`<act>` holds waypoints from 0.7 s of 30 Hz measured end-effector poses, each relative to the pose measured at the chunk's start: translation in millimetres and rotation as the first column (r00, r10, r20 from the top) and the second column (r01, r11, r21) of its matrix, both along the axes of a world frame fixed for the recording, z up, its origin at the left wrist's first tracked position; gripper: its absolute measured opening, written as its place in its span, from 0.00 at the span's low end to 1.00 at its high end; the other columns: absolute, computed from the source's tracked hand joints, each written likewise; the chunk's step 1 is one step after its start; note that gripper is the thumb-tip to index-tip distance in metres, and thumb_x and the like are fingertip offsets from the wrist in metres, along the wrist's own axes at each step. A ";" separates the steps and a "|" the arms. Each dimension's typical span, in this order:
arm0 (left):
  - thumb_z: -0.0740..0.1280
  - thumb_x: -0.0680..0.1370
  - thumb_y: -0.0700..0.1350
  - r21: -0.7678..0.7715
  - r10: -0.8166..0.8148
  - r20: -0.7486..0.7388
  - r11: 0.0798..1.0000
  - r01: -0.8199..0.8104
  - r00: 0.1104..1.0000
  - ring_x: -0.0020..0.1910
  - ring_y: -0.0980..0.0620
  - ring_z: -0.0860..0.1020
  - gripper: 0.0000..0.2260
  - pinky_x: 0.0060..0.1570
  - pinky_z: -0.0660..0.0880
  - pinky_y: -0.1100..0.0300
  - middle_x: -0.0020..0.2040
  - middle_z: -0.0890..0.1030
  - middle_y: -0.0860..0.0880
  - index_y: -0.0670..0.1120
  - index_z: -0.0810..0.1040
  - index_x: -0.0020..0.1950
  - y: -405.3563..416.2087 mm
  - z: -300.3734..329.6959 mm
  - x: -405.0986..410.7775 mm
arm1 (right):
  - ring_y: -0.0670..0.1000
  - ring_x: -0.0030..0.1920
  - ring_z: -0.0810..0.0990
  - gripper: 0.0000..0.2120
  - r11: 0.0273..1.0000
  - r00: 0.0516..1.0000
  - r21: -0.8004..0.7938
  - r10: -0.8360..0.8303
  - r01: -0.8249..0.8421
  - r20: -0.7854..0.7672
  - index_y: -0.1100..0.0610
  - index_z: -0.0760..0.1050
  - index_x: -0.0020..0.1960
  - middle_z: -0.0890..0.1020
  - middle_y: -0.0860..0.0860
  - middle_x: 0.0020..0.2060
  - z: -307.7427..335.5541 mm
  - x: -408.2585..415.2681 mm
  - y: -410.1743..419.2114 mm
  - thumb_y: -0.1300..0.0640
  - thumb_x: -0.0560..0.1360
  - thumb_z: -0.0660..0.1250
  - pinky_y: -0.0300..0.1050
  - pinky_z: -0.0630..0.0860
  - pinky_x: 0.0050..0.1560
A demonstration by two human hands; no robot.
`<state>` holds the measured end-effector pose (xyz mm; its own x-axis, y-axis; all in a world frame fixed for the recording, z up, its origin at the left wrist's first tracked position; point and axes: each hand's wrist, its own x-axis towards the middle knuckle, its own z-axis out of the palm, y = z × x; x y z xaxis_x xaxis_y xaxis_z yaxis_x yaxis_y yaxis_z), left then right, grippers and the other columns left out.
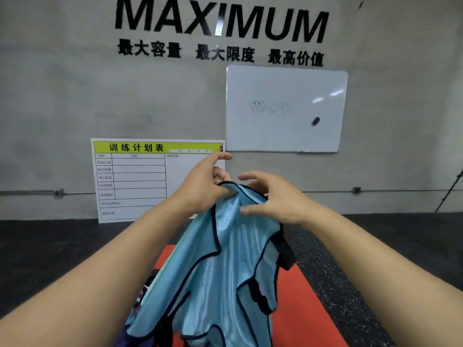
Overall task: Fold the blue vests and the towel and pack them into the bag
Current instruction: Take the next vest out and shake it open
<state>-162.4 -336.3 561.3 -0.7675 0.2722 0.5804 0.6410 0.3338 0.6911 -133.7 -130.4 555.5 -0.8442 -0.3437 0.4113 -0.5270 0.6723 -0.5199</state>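
Gripping blue vest (black-trimmed edge) with left hand.
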 end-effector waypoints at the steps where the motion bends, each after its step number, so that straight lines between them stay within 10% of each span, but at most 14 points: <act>1: 0.75 0.72 0.32 -0.017 -0.011 -0.017 1.000 0.011 1.000 0.38 0.52 0.80 0.32 0.42 0.77 0.62 0.41 0.82 0.49 0.52 0.70 0.70 5.1 7.1 4.0 | 0.43 0.59 0.80 0.36 0.999 0.999 0.033 -0.012 0.014 -0.042 0.44 0.69 0.74 0.81 0.45 0.59 3.5 3.3 -4.8 0.49 0.69 0.80 0.37 0.74 0.60; 5: 0.75 0.70 0.32 -0.122 0.022 -0.102 0.992 -0.034 0.995 0.38 0.51 0.79 0.34 0.48 0.79 0.53 0.44 0.82 0.45 0.55 0.70 0.71 11.0 23.0 15.4 | 0.46 0.49 0.83 0.19 0.991 0.964 -0.020 -0.137 0.136 -0.228 0.46 0.79 0.62 0.85 0.45 0.48 19.9 12.8 -6.9 0.61 0.74 0.70 0.45 0.80 0.51; 12: 0.73 0.72 0.37 -0.426 0.184 -0.107 0.879 -0.212 0.977 0.39 0.56 0.77 0.26 0.37 0.70 0.66 0.45 0.80 0.53 0.56 0.72 0.66 -6.2 18.4 26.2 | 0.41 0.44 0.85 0.06 0.917 0.996 -0.393 -0.087 0.069 -0.028 0.54 0.85 0.49 0.88 0.47 0.43 38.5 19.3 21.0 0.62 0.79 0.71 0.32 0.76 0.45; 21: 0.60 0.82 0.36 -0.307 0.225 -0.105 0.919 -0.247 0.969 0.32 0.58 0.72 0.14 0.32 0.65 0.69 0.38 0.79 0.54 0.52 0.76 0.61 -11.8 18.1 23.0 | 0.49 0.45 0.84 0.04 0.836 0.995 -0.542 -0.046 0.088 0.089 0.58 0.84 0.53 0.86 0.58 0.50 44.4 24.0 51.9 0.61 0.79 0.72 0.37 0.79 0.45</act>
